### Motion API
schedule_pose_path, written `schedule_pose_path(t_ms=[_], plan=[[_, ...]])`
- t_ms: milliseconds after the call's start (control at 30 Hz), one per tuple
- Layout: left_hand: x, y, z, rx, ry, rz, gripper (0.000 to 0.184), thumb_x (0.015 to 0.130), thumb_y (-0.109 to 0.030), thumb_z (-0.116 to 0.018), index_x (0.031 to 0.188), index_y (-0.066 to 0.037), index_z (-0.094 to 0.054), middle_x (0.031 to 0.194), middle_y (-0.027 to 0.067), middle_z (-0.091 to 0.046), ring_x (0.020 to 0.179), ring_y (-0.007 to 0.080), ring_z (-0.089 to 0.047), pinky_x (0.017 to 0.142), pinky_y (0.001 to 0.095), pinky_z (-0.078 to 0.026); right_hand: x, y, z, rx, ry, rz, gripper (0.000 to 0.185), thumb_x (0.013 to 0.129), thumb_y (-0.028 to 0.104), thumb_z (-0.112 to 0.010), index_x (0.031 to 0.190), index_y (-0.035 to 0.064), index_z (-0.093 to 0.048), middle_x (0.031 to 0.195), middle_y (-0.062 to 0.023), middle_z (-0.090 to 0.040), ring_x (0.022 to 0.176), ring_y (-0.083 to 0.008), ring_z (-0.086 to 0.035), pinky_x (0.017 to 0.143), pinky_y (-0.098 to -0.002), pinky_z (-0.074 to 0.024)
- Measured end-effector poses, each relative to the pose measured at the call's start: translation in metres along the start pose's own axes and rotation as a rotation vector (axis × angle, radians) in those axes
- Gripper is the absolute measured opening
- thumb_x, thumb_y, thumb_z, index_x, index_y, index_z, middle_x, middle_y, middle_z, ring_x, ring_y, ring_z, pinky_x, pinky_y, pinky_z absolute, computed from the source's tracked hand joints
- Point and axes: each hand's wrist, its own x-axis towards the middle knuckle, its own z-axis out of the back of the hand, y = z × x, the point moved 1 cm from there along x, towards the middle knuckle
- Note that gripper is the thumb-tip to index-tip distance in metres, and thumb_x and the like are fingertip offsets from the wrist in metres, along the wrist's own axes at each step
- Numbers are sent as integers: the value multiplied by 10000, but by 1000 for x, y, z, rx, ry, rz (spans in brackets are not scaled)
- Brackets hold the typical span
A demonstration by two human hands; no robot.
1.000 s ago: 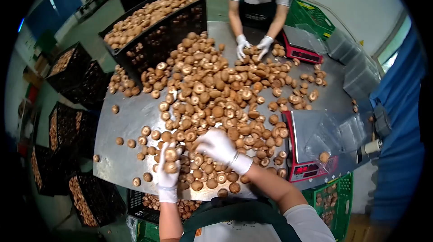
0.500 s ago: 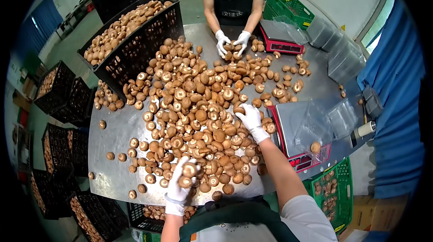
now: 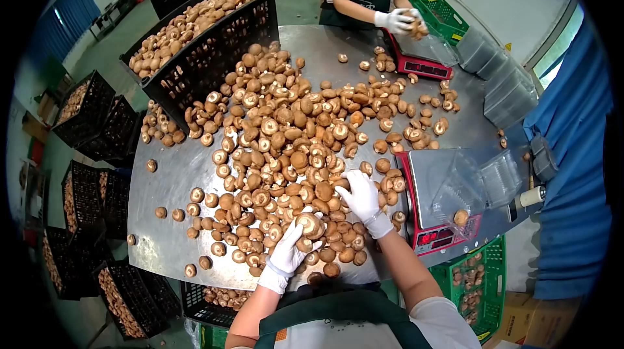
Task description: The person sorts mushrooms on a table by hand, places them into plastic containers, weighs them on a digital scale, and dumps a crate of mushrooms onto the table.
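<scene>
Shiitake mushrooms (image 3: 286, 160) lie in a broad heap over the metal table (image 3: 169, 180). My left hand (image 3: 286, 255), in a white glove, is closed around shiitake mushrooms (image 3: 310, 225) near the front of the heap; a large one shows its pale stem side, with another below it. To its right, my gloved right hand (image 3: 361, 197) is over the heap's edge, thumb and fingers apart beside some mushrooms. I see nothing held in it.
Right of my hand stands a red scale (image 3: 422, 209) with clear plastic boxes (image 3: 461, 186) and one mushroom. A black crate (image 3: 214, 50) of mushrooms tilts at the back left. Across the table, a co-worker's gloved hands (image 3: 398, 22) hold mushrooms above another scale (image 3: 422, 66).
My left hand has moved right and up with its mushrooms. My right hand has come nearer and no longer shows the mushroom it held. The co-worker's hands have moved from the heap to the far scale.
</scene>
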Motion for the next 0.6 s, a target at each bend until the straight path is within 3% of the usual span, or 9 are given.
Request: schedule_pose_path(t_ms=[100,167,333,367,467,600], plan=[[-1,0,6,27,18,-42,503,987,-338,-457,1421,-114,-338,1392,124,-441,1211,252,-510,869,393,-538,-1,-10,-17,-162,48,34,361,717,246,-739,1016,97,-603,941,-115,-594,899,-317,-558,779,-400,-468],[-4,-1,10,-33,25,-31,524,983,-391,-442,1408,-96,-357,1394,117,-446,1226,257,-497,911,415,-509,0,-15,-16,19,-37,8,396,705,259,-750,1039,101,-608,948,-118,-596,905,-317,-566,779,-409,-472],[-17,-3,28,-109,-7,38,575,969,-480,-408,1363,-62,-404,1403,130,-440,1232,283,-492,947,443,-479,-6,-33,-13,737,83,-360,313,845,130,-633,1146,60,-584,1039,-48,-624,908,-119,-590,814,-254,-487],[-20,-2,29,-126,-7,35,583,962,-501,-406,1335,-53,-429,1377,151,-459,1222,301,-499,958,458,-468,-7,-39,-16,1065,80,-344,303,882,106,-595,1175,38,-562,1078,-47,-616,932,-99,-578,812,-245,-486],[-25,2,34,-148,49,22,563,970,-479,-401,1312,-34,-440,1337,185,-481,1209,321,-506,973,474,-454,-5,-39,-8,1161,179,-517,303,899,94,-575,1194,28,-552,1106,-56,-616,940,-94,-573,816,-240,-481],[-23,11,46,-213,25,24,522,982,-403,-404,1329,-14,-421,1324,185,-484,1220,308,-492,974,443,-452,-1,-19,-16,608,151,-208,502,804,185,-723,1261,81,-544,1080,-81,-562,875,-157,-597,771,-287,-501]])
